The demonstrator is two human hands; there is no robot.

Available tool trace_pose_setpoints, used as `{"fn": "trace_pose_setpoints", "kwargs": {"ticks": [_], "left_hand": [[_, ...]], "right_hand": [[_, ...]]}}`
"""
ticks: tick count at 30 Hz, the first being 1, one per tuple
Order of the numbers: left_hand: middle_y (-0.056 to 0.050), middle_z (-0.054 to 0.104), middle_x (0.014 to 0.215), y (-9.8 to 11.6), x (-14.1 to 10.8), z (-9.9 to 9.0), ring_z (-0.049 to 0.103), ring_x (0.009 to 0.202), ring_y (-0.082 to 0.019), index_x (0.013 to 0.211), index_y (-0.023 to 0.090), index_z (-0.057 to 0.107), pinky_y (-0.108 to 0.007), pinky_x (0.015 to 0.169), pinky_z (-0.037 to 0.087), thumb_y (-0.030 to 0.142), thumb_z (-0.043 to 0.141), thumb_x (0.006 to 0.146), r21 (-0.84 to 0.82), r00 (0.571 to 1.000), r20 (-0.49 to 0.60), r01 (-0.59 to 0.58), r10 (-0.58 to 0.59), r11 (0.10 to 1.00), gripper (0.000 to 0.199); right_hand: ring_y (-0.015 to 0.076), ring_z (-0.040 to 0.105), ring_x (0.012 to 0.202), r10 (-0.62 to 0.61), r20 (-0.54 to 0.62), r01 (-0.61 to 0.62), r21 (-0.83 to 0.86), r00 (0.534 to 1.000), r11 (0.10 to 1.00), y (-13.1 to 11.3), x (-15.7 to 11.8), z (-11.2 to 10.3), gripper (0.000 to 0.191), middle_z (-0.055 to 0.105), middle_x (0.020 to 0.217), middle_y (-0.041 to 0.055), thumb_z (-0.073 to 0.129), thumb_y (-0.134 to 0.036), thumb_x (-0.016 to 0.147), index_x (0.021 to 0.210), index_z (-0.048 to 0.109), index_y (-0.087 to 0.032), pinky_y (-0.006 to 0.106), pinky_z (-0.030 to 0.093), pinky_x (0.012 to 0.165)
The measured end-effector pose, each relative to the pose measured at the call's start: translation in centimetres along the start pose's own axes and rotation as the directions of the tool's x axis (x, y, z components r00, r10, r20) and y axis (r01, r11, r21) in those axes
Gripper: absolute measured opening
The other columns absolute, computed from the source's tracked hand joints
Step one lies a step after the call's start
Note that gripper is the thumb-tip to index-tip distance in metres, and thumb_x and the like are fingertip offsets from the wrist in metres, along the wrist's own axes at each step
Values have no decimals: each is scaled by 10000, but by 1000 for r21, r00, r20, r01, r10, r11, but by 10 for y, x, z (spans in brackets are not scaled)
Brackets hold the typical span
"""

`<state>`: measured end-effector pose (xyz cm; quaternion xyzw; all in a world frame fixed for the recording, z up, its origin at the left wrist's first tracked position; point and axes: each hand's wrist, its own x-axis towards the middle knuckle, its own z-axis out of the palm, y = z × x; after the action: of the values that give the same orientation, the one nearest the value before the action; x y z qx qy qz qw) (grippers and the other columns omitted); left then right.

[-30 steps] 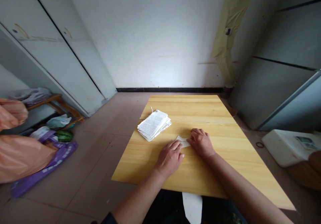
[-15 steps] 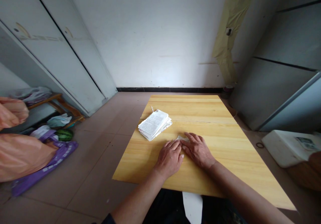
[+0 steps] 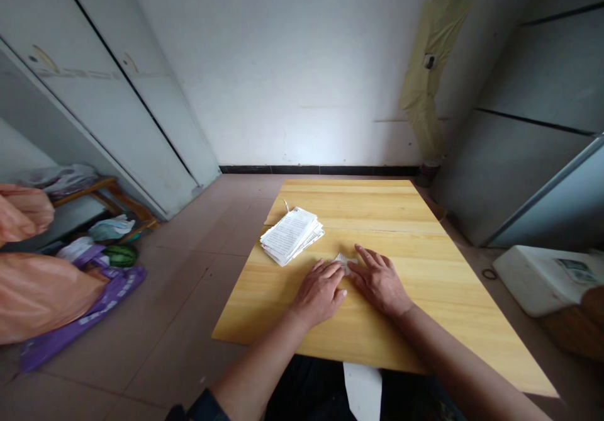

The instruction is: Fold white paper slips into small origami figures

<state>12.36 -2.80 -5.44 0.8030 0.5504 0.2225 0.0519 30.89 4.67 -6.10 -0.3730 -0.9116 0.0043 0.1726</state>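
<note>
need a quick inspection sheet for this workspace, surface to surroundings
Surface: wooden tabletop, seam across it
Job's things: small paper piece, partly covered; uneven stack of printed sheets farther left
Clutter: watermelon and purple bag, low at left
Hands: left hand palm down, fingertips on the paper piece; right hand fingers spread, seemingly touching its right side
Cables: nothing seen
Surroundings: wall with yellowish tape; white container at right

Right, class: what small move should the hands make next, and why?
Probably the right hand should smooth the small paper piece outward: it looks creased and uneven on the wooden tabletop, the right thumb is at it, and the left hand has fingertips at its other side.
</note>
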Motion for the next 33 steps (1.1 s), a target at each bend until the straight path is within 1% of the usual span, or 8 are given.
{"fn": "trace_pose_setpoints", "kwargs": {"ticks": [4, 9, 11, 14, 19, 24, 28, 33], "left_hand": [[-72, 581, 1279, -15, 14, 1, 496, 1223, -198, 1203, 204, 545, -423, 1121, 308, 193, 549, 833, -18, 997, 10, -71, 72, 997, 370], [-52, 616, 1228, -28, 33, 6, 542, 1166, -175, 1176, 208, 569, -382, 1100, 351, 141, 520, 830, -6, 994, 4, -110, 110, 994, 355], [-52, 622, 1217, -30, 40, 8, 556, 1147, -178, 1161, 210, 577, -387, 1097, 357, 131, 510, 829, 0, 994, -1, -109, 109, 994, 348], [-54, 624, 1212, -33, 50, 13, 554, 1147, -173, 1144, 196, 589, -367, 1090, 372, 115, 503, 824, -11, 994, -24, -110, 109, 994, 341], [-43, 641, 1184, -48, 69, 24, 572, 1111, -161, 1129, 211, 616, -319, 994, 465, 70, 493, 797, -39, 996, -70, -52, 49, 998, 381], [-36, 678, 1092, -59, 92, 32, 602, 1034, -162, 1042, 214, 663, -314, 934, 494, 29, 515, 764, -88, 994, -112, -24, 14, 996, 366], [-29, 693, 980, -64, 105, 35, 613, 931, -162, 990, 206, 679, -303, 874, 504, 56, 564, 771, -146, 983, -158, 67, -90, 987, 289], [-52, 632, 1003, -62, 105, 38, 557, 978, -186, 1059, 191, 647, -325, 897, 475, 115, 591, 794, -29, 972, -166, 165, -167, 986, 281]], "right_hand": [[298, 482, 1201, 68, 14, -68, -21, 998, 997, 8, 1, -1, 314, 481, 1391, 125, 435, -372, 939, 1116, 675, -275, 450, 407, 917], [277, 515, 1150, 181, 10, -181, 8, 984, 984, 15, 15, -2, 340, 515, 1354, 133, 438, -296, 929, 1217, 608, -236, 428, 438, 886], [277, 498, 1168, 180, 36, -181, 19, 983, 983, 18, 24, -2, 341, 501, 1367, 126, 443, -310, 927, 1218, 609, -249, 429, 435, 887], [271, 475, 1200, 121, 99, -124, 26, 988, 992, 21, 37, -1, 326, 493, 1377, 108, 447, -357, 931, 1188, 634, -287, 439, 403, 929], [263, 487, 1189, 67, 100, -65, -20, 993, 998, 33, 53, 5, 327, 532, 1341, 95, 513, -279, 894, 1195, 631, -329, 441, 375, 951], [256, 513, 1160, 44, 60, -43, -13, 997, 999, 48, 64, 12, 323, 579, 1289, 87, 522, -236, 883, 1167, 652, -320, 416, 378, 938], [224, 539, 1117, 11, -7, -11, 35, 1000, 999, 52, 63, 18, 293, 618, 1235, 63, 509, -247, 899, 1129, 667, -336, 389, 374, 938], [236, 532, 1125, 20, -6, -20, 32, 1000, 999, 51, 62, 18, 276, 618, 1238, 76, 505, -247, 901, 1105, 683, -299, 394, 368, 937]]}}
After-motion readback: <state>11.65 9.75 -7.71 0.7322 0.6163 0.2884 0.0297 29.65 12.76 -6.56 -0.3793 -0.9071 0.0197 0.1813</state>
